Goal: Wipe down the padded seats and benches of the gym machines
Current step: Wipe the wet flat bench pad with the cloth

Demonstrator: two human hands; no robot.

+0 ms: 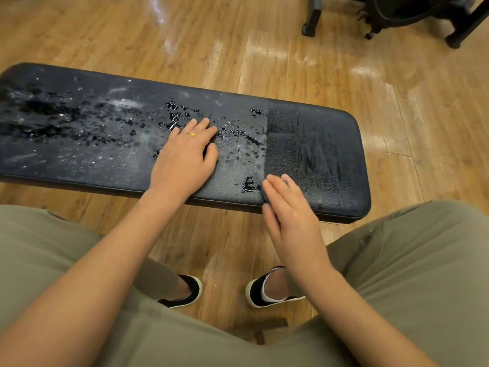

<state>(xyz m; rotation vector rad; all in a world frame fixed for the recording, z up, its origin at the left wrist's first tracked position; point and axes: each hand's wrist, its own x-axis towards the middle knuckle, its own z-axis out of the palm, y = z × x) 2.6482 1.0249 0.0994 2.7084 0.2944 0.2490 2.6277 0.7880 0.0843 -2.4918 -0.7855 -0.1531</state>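
Head view. A black padded bench (330, 154) lies across the frame on a wooden floor (264, 62), directly in front of the person's knees.

Its left and middle parts carry beaded liquid and whitish foam (79, 120). Toward the right end runs a darker, evenly wetted band (283, 139) with a straight left edge. This reads as a wiped strip, so the job appears begun at the right end, with most of the pad not yet done.

The left hand (185, 154) lies flat on the wet middle of the pad, fingers straight and slightly spread, holding nothing. It is probably placed there to steady the body and the bench during the stroke.

The right hand (293, 218) sits at the near edge, at the foot of the wiped strip. Its fingers are straight and close together, pressing down on a dark wiper (265, 197). That object is blurred and mostly covered, so cloth or pad cannot be told apart. Flat fingers suit an even press across the stroke.
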